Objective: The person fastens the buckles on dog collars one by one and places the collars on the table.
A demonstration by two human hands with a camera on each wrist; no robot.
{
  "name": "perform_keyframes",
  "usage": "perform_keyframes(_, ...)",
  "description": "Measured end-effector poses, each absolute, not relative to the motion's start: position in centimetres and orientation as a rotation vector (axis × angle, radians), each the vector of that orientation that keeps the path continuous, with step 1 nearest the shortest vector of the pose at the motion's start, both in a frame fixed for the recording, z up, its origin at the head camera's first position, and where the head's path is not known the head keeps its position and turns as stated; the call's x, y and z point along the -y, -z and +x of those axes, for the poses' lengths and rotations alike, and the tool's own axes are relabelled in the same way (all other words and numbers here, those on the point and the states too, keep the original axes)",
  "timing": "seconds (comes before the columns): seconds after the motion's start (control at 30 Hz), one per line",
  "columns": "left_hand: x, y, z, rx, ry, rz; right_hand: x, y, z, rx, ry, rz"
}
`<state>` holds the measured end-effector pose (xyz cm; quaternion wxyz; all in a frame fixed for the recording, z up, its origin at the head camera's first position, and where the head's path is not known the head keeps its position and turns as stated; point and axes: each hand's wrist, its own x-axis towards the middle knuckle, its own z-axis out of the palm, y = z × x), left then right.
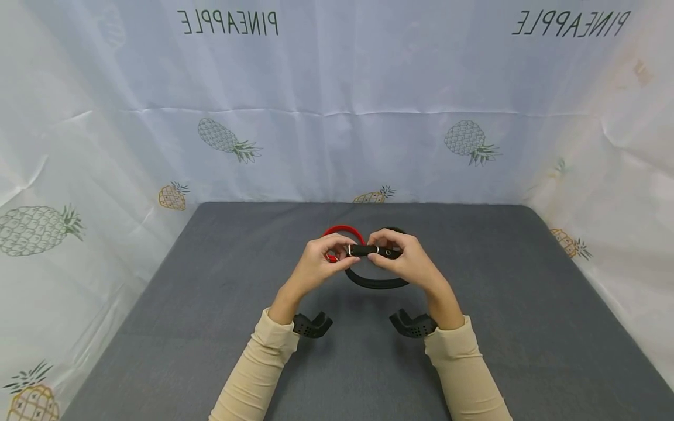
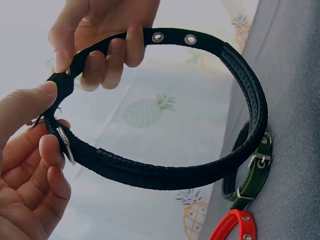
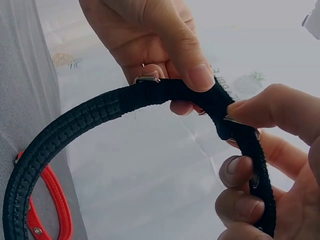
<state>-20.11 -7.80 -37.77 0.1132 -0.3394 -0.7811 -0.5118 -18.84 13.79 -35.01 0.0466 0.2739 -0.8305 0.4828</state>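
Both hands hold a black collar (image 1: 376,284) above the table, its padded strap bent into a loop. My left hand (image 1: 318,260) pinches it between thumb and fingers beside the metal D-ring (image 2: 66,145); a metal buckle (image 2: 37,121) is partly hidden there. My right hand (image 1: 408,257) grips the end with metal eyelets (image 2: 158,37), thumb on one side and fingers curled round the other. The strap end lies through or against the buckle area; fingers hide exactly how. In the right wrist view, the right thumb presses on the strap close to the left fingertips.
A red collar (image 1: 344,228) lies on the grey table (image 1: 210,351) behind the hands. Near it lies a green collar (image 2: 255,175) with a metal buckle. A pineapple-print curtain (image 1: 337,70) surrounds the back and sides of the table.
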Motion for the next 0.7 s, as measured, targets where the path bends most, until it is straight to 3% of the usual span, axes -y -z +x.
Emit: perform_keyframes(0.7,7.45,38.06,-20.08,2.331,1.423,-1.042,-13.37,35.5,-19.01,2.58,-1.396,0.863)
